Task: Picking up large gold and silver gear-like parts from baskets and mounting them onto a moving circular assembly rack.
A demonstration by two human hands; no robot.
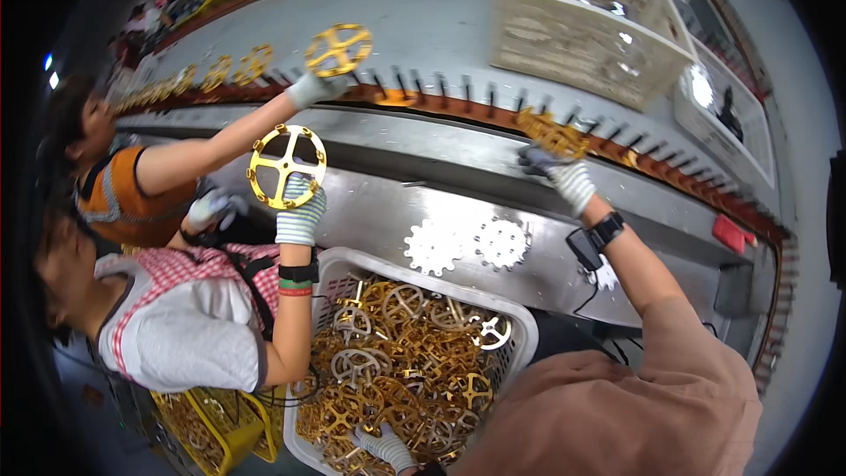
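My right hand (564, 174), in a striped glove, is raised to the moving rack of dark pegs (458, 97) and is shut on a gold spoked wheel (551, 133) held against the pegs. My left hand (388, 447), also gloved, is down in the white basket (423, 265), resting among the heap of gold and silver wheels (397, 361); its grip is hidden by the parts. A black watch sits on my right wrist.
Two co-workers stand at my left. One holds a gold wheel (286, 167) up in a gloved hand, the other lifts a wheel (338, 49) to the pegs. A cream crate (582, 31) sits beyond the rack. A yellow basket (207, 434) is at lower left.
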